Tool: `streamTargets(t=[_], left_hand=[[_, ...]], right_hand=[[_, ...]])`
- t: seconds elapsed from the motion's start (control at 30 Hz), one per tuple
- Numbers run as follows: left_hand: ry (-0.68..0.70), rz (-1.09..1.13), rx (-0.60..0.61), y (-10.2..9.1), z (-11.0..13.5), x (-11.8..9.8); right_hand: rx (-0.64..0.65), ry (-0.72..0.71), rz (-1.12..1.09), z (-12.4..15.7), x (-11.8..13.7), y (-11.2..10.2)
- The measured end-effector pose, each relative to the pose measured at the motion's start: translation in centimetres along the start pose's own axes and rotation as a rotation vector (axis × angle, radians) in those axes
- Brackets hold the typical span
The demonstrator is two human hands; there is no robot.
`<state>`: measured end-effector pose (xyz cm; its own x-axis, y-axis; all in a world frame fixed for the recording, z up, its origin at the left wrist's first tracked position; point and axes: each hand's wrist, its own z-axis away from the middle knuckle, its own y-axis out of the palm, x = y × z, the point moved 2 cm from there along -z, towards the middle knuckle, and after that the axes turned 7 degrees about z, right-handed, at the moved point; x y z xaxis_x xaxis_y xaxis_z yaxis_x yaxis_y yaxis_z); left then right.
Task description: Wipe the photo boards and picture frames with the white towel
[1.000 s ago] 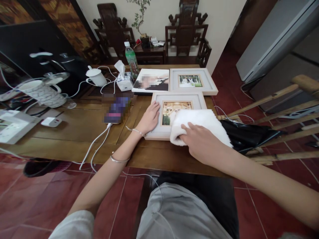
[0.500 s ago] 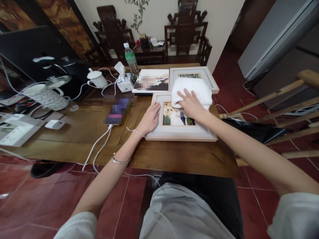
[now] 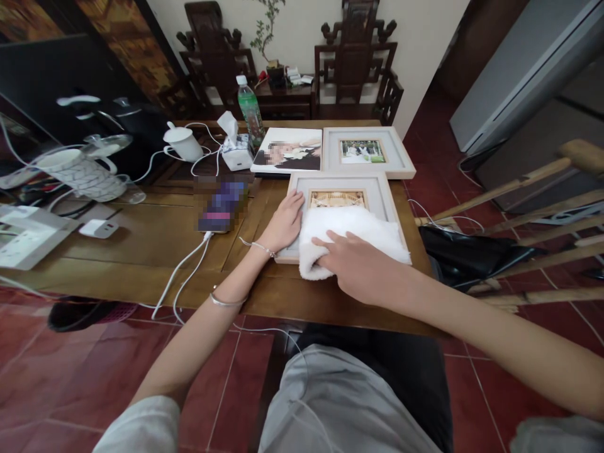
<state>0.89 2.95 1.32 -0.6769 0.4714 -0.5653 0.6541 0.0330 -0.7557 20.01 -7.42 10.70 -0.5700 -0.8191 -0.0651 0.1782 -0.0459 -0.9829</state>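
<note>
Hiding much of the framed photo (image 3: 338, 198) is a white cloth (image 3: 361, 223).

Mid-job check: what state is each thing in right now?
Left hand: laid on the near frame's left side
Right hand: on the cloth, fingers spread
Cloth: folded, covering much of the near frame
Near frame: face up, partly covered
Far frame: face up, uncovered
Bottle: upright, capped
Tissue box: tissue sticking out
Cup: upright, lid on
Phone: cable plugged in, screen blurred
</note>
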Motion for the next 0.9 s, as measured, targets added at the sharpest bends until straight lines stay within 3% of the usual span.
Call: streamTargets(t=[0.23, 0.4, 0.53, 0.7, 0.83, 0.9], left_hand=[[0.023, 0.045, 0.0, 0.0, 0.0, 0.3], [0.047, 0.032, -0.033, 0.1, -0.1, 0.5], [0.059, 0.022, -0.043, 0.1, -0.2, 0.3], [0.056, 0.027, -0.029, 0.1, -0.2, 0.4], [0.046, 0.022, -0.034, 0.2, -0.1, 0.8], [0.038, 0.019, -0.035, 0.3, -0.1, 0.8]], right_hand=[[0.011, 0.221, 0.131, -5.4, -3.0, 1.7], [-0.142, 0.292, 0.25, -9.1, -6.0, 1.5], [-0.158, 0.313, 0.283, -10.6, -7.4, 1.5], [-0.108, 0.189, 0.251, -8.4, -6.3, 1.5], [-0.031, 0.013, 0.189, -3.6, -4.1, 1.3], [-0.031, 0.0, 0.146, -0.9, -3.5, 1.0]])
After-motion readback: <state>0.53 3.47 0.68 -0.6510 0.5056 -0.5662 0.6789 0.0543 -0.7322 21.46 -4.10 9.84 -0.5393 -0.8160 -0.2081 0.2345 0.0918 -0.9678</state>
